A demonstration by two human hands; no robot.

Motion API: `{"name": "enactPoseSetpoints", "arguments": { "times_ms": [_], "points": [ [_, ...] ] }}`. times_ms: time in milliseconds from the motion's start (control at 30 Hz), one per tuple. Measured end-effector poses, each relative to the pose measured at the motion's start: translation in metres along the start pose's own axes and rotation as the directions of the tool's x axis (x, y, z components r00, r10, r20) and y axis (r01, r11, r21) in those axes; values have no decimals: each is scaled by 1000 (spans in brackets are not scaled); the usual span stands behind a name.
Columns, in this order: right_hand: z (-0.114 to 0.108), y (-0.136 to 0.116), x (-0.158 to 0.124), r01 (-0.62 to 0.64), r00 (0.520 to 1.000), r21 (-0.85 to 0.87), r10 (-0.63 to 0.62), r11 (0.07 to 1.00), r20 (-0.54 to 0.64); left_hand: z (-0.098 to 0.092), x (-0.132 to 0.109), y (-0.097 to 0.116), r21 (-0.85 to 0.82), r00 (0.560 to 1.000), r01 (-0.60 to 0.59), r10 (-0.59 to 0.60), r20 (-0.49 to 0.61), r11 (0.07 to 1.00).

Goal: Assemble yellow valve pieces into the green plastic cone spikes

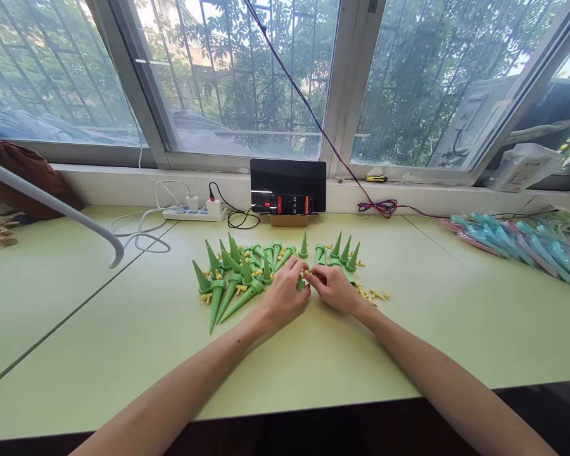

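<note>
Close together over the table's middle, my two hands work on one green plant watering spike (301, 283). My left hand (287, 288) is closed around it, hiding most of its body. The fingers of my right hand (335, 286) are pinched at its top, against a small yellow valve (306, 272) that is mostly covered. Left of my hands lie and stand several green watering spikes (228, 294), many with yellow valves on them. More spikes (346, 249) stand behind my right hand. Loose yellow valves (373, 295) are scattered just right of it.
A dark tablet (289, 174) and a phone showing a timer (292, 204) lean at the back on a small box (289, 220). A power strip (194, 214) with cables sits left of them. Bagged blue and pink items (517, 244) lie far right. A white bar (52, 202) crosses the left side.
</note>
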State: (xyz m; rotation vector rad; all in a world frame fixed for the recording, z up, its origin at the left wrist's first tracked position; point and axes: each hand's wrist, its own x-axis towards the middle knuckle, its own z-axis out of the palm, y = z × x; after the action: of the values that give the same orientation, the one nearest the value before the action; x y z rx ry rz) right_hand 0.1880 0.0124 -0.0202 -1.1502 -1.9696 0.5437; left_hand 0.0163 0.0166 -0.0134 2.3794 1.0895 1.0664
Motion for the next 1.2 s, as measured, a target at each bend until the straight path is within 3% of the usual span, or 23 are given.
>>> {"name": "enactPoseSetpoints", "arguments": {
  "times_ms": [1200],
  "points": [
    [0,1,0,-2,1000,31,2,1000,-3,1,0,-1,9,1000,14,-15,13,1000]
  ]
}}
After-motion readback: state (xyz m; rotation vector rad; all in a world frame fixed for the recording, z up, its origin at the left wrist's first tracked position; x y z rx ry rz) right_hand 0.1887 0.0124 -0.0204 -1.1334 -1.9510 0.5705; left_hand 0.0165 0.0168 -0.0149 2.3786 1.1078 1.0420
